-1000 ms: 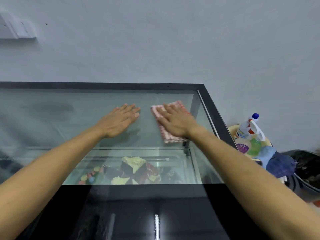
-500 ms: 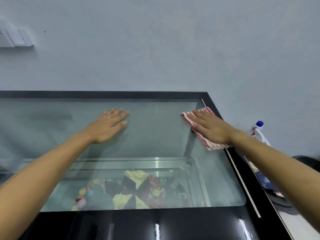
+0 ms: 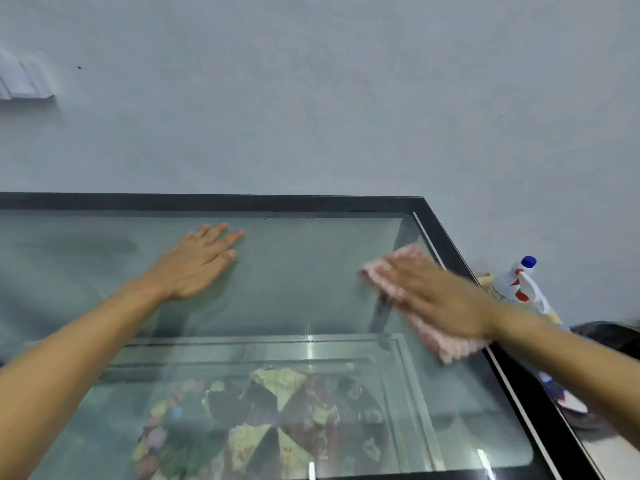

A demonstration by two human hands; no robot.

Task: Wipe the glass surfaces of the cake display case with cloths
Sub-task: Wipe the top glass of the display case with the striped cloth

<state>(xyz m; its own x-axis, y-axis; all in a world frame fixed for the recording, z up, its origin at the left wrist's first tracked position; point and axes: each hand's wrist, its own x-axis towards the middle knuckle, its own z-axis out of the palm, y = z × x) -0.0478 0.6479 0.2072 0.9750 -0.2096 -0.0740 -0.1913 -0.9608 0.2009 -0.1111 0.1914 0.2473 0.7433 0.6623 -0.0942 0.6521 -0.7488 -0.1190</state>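
The cake display case's glass top (image 3: 294,289) lies under both your hands: right hand (image 3: 440,299) flat, pressing the pink cloth (image 3: 450,348) at the right edge; left hand (image 3: 197,261) open, empty. Leaning hard risks fresh palm smudges.

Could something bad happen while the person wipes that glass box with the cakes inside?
Maybe. The right hand pushes the pink cloth right at the right edge of the glass top, and a spray bottle stands just past that edge, so a wide swipe might knock it over. The bare left hand lies flat on the glass, so it could leave fingerprints. Leaning hard with both hands could also strain the glass above the cakes.
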